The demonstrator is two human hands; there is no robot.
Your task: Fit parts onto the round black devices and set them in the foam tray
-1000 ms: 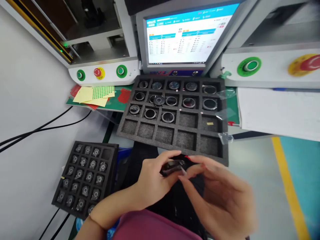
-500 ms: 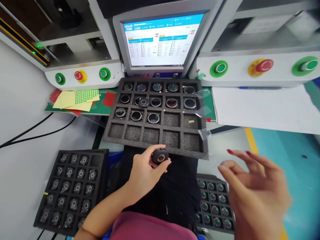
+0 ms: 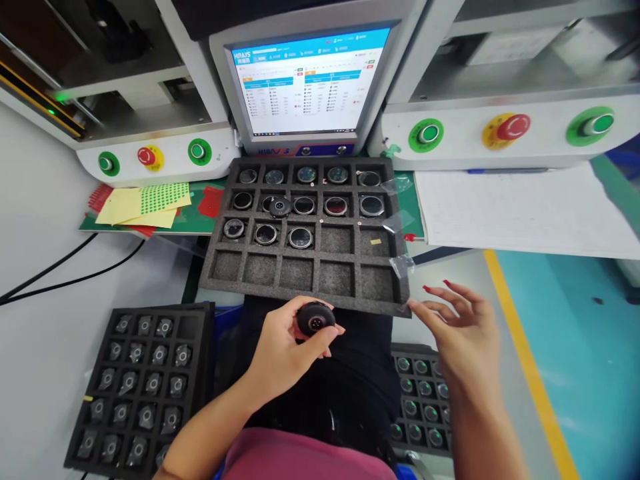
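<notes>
In front of my lap, my left hand grips a round black smartwatch body by its edge, its back with the metal contacts facing up. My right hand has its fingers spread and holds nothing that I can see. Its thumb tip is at the near right corner of a dark foam tray; whether it touches the corner I cannot tell. Several round watch bodies lie screen up in the tray's upper rows. One smartwatch body rests back up, across a divider in the second row.
A monitor stands behind the tray, between machine panels with green buttons and a red emergency button. Trays of wrapped watch bodies sit low at left, another tray low at right. Paper sheets and sticker sheets lie on the bench.
My right hand has moved left and away from me, to the foam tray's near right corner. My left hand still holds the smartwatch body. The camera view has shifted slightly.
</notes>
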